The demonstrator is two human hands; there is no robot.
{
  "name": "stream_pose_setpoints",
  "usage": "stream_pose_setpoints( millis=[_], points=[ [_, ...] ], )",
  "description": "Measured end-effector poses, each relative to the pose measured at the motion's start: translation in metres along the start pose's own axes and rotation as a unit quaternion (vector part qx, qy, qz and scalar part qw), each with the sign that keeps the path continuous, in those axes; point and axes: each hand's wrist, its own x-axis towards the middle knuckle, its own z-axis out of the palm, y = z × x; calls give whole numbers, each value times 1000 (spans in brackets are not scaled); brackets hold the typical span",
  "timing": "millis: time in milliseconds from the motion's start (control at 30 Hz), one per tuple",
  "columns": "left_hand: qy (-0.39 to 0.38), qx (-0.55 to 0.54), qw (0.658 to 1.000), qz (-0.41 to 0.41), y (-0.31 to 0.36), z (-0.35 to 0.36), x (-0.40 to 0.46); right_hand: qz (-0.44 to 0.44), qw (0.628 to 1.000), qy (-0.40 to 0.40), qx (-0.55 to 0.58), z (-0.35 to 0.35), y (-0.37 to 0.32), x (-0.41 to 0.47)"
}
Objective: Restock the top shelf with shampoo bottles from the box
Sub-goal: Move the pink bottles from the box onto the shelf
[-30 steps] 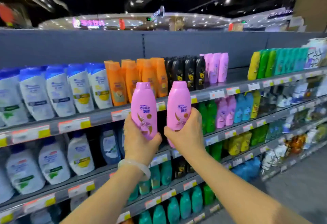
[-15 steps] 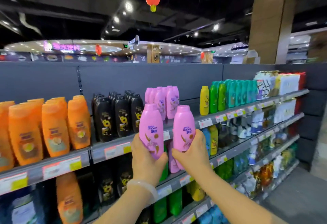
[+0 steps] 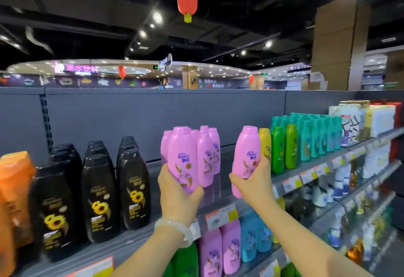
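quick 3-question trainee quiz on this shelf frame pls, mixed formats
1. True or false: the left hand and the right hand each hold a pink bottle.
2. The bottle in the right hand is raised just left of which upright bottle? A) orange B) yellow C) black
3. Fill in: the bare stretch of top shelf lies between the pink bottles already shelved and the ____ bottle.

Key: 1 true; 2 B; 3 yellow

The grey top shelf (image 3: 153, 236) crosses mid-frame, carrying black bottles (image 3: 98, 191) at left, pink bottles (image 3: 208, 154) centre, green bottles (image 3: 306, 138) right, and what look like boxes (image 3: 367, 119) far right.
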Motion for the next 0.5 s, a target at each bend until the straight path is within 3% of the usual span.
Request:
stream_pose_setpoints(
  millis=[133,500],
  points=[
    [-9,3,1000,-20,-23,31,15,3,999,-38,12,25,32,47],
    [118,112,983,-90,-56,80,20,-4,977,-204,63,82,91,100]
  ],
)
